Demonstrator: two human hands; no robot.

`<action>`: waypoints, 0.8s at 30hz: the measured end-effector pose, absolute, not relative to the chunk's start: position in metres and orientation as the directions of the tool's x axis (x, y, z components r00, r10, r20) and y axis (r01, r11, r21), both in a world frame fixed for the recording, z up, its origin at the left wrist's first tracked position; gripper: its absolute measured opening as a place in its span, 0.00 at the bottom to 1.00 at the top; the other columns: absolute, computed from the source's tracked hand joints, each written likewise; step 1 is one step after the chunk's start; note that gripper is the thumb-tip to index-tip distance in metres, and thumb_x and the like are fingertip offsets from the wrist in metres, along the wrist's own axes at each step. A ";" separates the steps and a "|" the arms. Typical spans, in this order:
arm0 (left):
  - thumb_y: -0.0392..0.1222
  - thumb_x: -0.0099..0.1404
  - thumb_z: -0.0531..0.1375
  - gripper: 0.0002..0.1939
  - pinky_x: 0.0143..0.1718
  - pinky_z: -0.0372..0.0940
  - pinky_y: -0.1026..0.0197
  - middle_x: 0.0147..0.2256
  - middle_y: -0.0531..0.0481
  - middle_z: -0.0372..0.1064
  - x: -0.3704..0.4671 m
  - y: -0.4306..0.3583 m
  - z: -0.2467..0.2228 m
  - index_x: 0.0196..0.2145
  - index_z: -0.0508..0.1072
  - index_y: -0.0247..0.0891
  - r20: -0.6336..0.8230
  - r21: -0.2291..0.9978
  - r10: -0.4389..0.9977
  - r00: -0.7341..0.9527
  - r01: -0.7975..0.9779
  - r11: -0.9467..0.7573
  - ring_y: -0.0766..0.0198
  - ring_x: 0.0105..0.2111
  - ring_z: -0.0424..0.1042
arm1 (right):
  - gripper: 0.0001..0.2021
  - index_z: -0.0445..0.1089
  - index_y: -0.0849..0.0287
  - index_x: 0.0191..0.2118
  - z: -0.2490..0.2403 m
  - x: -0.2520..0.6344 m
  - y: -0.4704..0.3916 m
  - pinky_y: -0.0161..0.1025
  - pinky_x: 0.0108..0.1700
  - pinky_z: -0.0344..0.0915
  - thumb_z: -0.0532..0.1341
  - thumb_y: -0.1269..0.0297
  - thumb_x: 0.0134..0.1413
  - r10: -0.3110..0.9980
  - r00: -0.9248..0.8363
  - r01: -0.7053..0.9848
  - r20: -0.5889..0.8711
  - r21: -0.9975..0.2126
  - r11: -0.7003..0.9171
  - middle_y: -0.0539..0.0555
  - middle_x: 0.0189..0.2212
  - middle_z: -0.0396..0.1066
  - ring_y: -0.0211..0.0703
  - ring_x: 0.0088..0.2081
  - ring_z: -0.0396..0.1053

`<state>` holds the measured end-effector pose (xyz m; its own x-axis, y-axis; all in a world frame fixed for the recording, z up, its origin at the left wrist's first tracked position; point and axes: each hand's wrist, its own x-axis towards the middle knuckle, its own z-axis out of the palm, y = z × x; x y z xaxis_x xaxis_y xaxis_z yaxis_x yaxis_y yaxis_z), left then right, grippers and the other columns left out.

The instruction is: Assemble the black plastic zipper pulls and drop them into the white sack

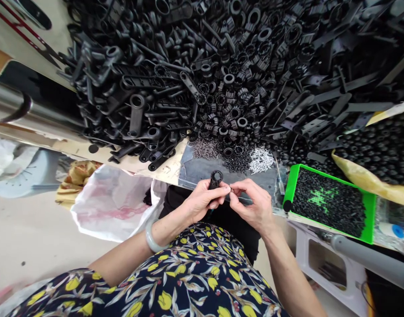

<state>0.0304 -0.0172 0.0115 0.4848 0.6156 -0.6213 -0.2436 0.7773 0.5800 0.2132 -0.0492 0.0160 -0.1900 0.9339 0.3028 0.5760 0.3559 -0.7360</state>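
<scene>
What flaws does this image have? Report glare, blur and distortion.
In the head view, bright glare streaks the metal cylinder at left; black parts toward the upper-right corner look smeared and stretched; the left hand and right hand are fairly sharp, but the small piece between them is too tiny to identify.

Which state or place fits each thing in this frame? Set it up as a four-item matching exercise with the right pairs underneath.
1. Left hand
2. Silvery pins
3. Green tray
4. White bag

A. Marked with pinkish red
B. Holds a black part with a rounded end
C. Heaped on the grey sheet
D. Full of small black pieces

Pairs: 1-B, 2-C, 3-D, 4-A
</scene>
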 end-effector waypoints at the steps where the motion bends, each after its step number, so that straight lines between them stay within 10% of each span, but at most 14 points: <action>1: 0.52 0.55 0.75 0.20 0.19 0.42 0.68 0.21 0.57 0.66 0.030 -0.017 0.011 0.33 0.75 0.34 -0.620 0.584 0.616 0.486 -0.239 0.776 0.78 0.16 0.53 | 0.08 0.72 0.54 0.44 0.015 0.213 -0.049 0.37 0.37 0.70 0.63 0.74 0.62 0.936 -0.188 0.581 0.298 -0.735 0.350 0.47 0.31 0.73 0.37 0.31 0.71; 24: 0.40 0.61 0.65 0.28 0.34 0.59 0.61 0.33 0.52 0.71 0.013 -0.030 0.025 0.59 0.67 0.37 -0.631 0.550 0.589 0.504 -0.244 0.798 0.66 0.30 0.69 | 0.04 0.72 0.55 0.45 0.000 0.207 -0.048 0.37 0.35 0.65 0.63 0.68 0.65 0.950 -0.259 0.644 0.177 -0.701 0.306 0.47 0.29 0.69 0.37 0.30 0.67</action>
